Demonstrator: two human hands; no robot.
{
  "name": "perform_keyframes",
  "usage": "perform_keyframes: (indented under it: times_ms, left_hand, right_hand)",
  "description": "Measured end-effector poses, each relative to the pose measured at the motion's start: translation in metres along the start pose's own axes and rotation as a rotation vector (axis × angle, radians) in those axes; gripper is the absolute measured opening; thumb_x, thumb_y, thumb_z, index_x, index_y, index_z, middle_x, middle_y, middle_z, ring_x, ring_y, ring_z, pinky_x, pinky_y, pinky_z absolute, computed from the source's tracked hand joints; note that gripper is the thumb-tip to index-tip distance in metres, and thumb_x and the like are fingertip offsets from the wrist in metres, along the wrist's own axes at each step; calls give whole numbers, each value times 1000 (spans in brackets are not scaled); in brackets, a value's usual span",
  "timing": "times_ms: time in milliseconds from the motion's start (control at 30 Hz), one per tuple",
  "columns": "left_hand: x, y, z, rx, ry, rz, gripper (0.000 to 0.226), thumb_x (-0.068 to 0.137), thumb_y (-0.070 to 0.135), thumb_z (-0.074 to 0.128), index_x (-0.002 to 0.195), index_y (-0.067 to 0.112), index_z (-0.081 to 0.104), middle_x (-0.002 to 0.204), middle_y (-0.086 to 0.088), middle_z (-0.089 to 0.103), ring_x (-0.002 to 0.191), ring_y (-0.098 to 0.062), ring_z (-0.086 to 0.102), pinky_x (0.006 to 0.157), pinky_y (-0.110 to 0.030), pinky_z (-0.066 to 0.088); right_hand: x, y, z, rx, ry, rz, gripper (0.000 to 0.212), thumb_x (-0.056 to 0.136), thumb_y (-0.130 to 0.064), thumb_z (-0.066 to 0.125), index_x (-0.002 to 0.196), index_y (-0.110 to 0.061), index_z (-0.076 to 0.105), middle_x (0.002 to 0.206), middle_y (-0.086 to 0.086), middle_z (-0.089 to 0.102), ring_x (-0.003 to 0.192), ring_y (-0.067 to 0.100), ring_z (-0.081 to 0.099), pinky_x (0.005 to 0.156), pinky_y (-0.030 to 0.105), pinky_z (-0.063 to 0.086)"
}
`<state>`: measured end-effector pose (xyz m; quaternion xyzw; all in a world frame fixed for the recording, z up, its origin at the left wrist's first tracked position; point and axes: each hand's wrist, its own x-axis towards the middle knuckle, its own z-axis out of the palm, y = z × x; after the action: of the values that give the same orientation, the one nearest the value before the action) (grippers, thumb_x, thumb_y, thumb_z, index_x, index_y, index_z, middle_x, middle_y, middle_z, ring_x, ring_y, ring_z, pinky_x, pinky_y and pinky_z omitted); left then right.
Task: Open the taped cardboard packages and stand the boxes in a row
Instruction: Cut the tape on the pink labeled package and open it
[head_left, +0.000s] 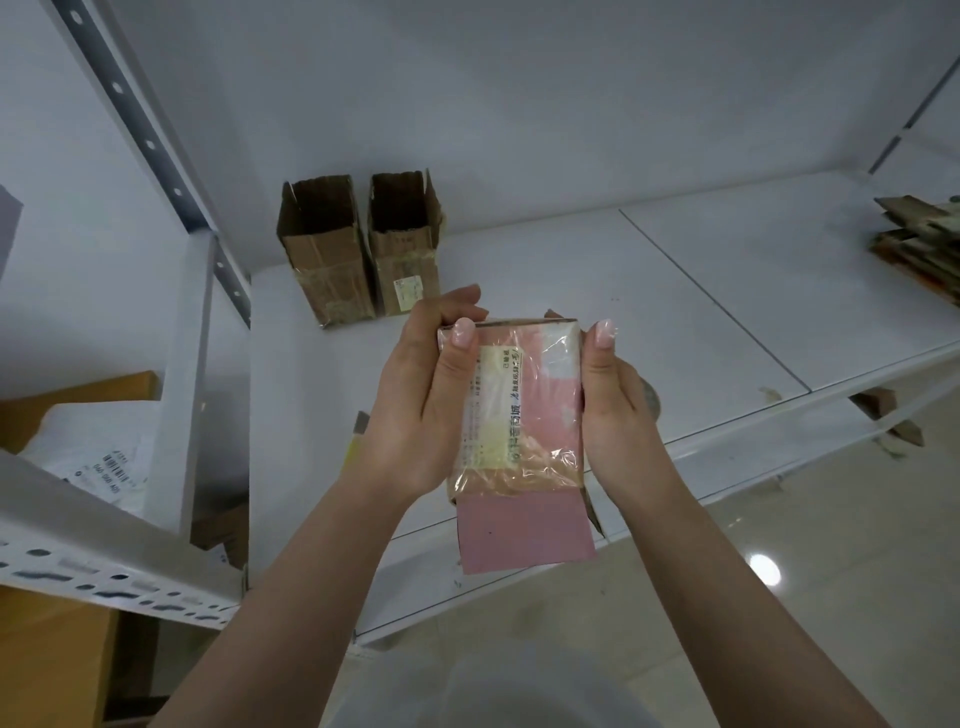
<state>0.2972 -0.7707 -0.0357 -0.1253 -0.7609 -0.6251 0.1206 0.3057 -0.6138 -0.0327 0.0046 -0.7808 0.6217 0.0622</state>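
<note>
The white shelf (571, 291) spreads before you, with a stack of flat cardboard (922, 244) at its far right edge. Two open boxes (358, 244) stand upright, touching side by side, at the back left of it. You hold a pink taped package (519, 415) above the shelf's front edge, its near flap hanging open. Your left hand (421, 395) grips its left side, thumb on top; your right hand (615, 400) clasps its right side, thumb at the upper corner.

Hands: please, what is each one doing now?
Left hand: grips the pink taped package.
Right hand: grips the same package's other side.
</note>
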Motion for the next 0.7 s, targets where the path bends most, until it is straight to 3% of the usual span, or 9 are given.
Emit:
perform_keyframes:
  times_ms: [67, 133, 167, 267, 333, 433, 500, 600, 700]
  left_hand:
    - [-1, 0, 2, 16, 9, -5, 48, 95, 55, 34, 117, 17, 54, 124, -10, 60, 92, -15, 58, 79, -38, 46]
    - [-3, 0, 4, 9, 17, -16, 49, 94, 57, 35, 117, 18, 53, 124, -11, 60, 95, -19, 60, 81, -45, 50]
    - [-3, -1, 6, 12, 23, -16, 50, 94, 57, 35, 118, 17, 53, 125, -9, 59, 98, -21, 60, 84, -49, 51]
    - [-4, 1, 10, 54, 47, -2, 51, 95, 56, 33, 120, 16, 52, 124, -2, 59, 105, -20, 61, 89, -49, 52]
    - [-4, 1, 11, 68, 50, 1, 53, 95, 56, 33, 122, 15, 52, 119, 0, 60, 103, -18, 61, 87, -44, 53]
    - [-3, -2, 10, 69, 27, 10, 54, 95, 55, 33, 124, 13, 52, 110, 0, 62, 95, -17, 63, 80, -42, 53]
    - [-2, -1, 12, 74, 21, 34, 53, 96, 53, 34, 124, 12, 51, 113, -2, 61, 99, -19, 62, 83, -46, 54]
    - [2, 3, 16, 119, 5, 119, 50, 99, 52, 34, 123, 12, 50, 117, -5, 59, 108, -26, 59, 88, -51, 51]
    - [5, -2, 13, 171, -61, 211, 50, 98, 56, 36, 122, 15, 50, 129, -4, 55, 126, -32, 50, 97, -53, 47]
  right_hand:
    - [0, 0, 2, -33, -60, -1, 93, 85, -80, 13, 88, 5, 52, 66, 12, 53, 61, 20, 55, 67, 30, 50]
    - [0, 2, 2, -107, -66, -43, 81, 89, -75, 15, 100, -8, 59, 81, 12, 67, 77, 21, 67, 77, 40, 56]
    - [1, 2, 1, -156, -49, -73, 72, 91, -69, 16, 104, -14, 60, 83, 11, 69, 79, 19, 68, 77, 39, 55]
    - [3, 3, -1, -382, 40, -168, 67, 94, -59, 13, 122, -19, 58, 76, 0, 67, 69, 9, 59, 69, 5, 41]
    - [4, 2, -3, -451, 48, -172, 66, 97, -55, 13, 128, -17, 57, 77, -5, 64, 69, 8, 56, 67, 0, 36]
    - [5, 0, -8, -284, -8, -161, 63, 98, -62, 17, 111, -21, 62, 79, -4, 66, 74, 6, 62, 69, 16, 47]
    - [3, 0, -6, -269, 22, -196, 69, 92, -69, 18, 115, -20, 60, 78, -5, 67, 76, 4, 65, 70, 29, 53]
    - [1, 4, 1, -311, 154, -262, 72, 89, -65, 19, 134, -18, 49, 75, -12, 65, 73, 1, 64, 65, 25, 53]
    - [2, 9, -2, -165, 134, -233, 66, 90, -62, 25, 138, -22, 47, 83, -17, 68, 81, 0, 66, 71, 24, 54]
